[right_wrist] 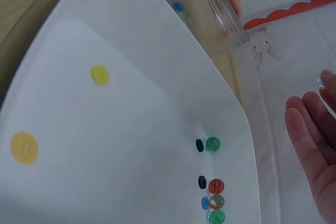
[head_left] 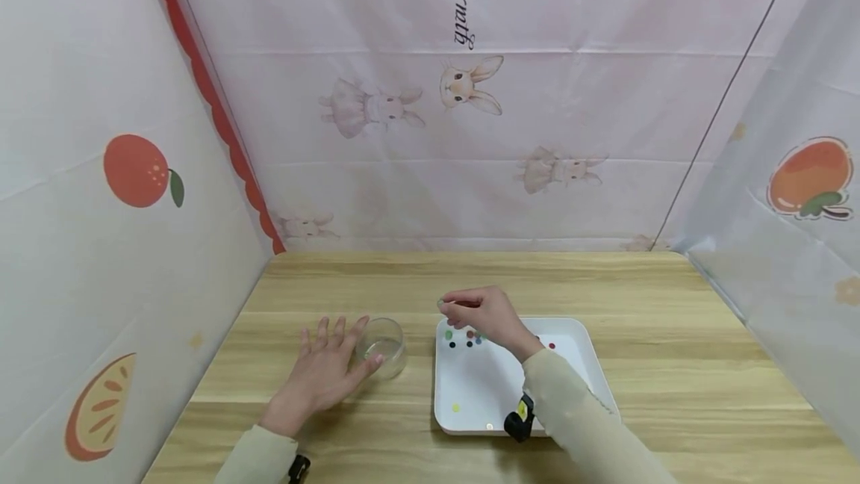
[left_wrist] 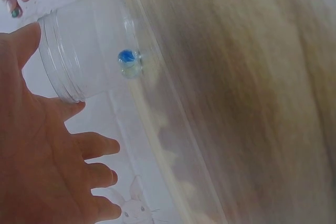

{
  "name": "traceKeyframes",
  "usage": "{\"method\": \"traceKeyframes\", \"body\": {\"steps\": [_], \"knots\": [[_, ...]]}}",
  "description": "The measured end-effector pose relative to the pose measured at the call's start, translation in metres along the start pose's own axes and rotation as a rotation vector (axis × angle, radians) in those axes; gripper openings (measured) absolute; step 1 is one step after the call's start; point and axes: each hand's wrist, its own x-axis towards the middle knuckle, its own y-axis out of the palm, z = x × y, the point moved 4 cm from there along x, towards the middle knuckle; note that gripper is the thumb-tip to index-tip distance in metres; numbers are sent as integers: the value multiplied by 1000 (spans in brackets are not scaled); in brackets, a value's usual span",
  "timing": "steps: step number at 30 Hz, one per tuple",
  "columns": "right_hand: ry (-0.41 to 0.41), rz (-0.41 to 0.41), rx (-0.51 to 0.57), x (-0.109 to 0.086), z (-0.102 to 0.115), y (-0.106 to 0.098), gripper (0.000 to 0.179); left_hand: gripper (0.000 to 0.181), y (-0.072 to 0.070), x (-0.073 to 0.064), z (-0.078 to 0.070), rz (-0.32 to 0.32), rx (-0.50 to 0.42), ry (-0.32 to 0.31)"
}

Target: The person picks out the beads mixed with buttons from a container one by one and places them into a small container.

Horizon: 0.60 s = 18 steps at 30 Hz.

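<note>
A clear jar (head_left: 390, 368) stands on the table, and my left hand (head_left: 321, 378) touches it near the rim. Thumb and index finger lie along the jar while the other fingers are spread straight. Inside the jar, a blue-swirled marble (left_wrist: 127, 56) and a pale one rest at the bottom in the left wrist view. Above the far left corner of the white tray (head_left: 490, 391), my right hand (head_left: 493, 316) pinches a greenish glass marble (left_wrist: 16, 12) between thumb and fingertip. Beneath it, several marbles (right_wrist: 216, 186) and small dark buttons (right_wrist: 199, 145) lie along the tray's far side.
Two yellow buttons, one brighter (right_wrist: 100, 75) and one more orange (right_wrist: 24, 148), lie at the tray's near side. A red piece (head_left: 552, 346) sits at its far right. Printed cloth walls (head_left: 430, 200) enclose the wooden table (head_left: 322, 286) behind and at both sides.
</note>
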Motion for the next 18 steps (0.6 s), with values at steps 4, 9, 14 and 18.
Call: {"method": "traceKeyframes", "body": {"steps": [4,9,14,18], "knots": [[-7,5,-15,3,3,8,28,85,0,0,-1,2,4,2],[-55,27,14,6,8,20,27,85,0,0,-1,2,10,1],[-83,50,51,9,9,34,25,85,0,0,0,2,16,-3],[-81,69,33,10,8,44,24,84,1,0,0,8,17,-10]]}}
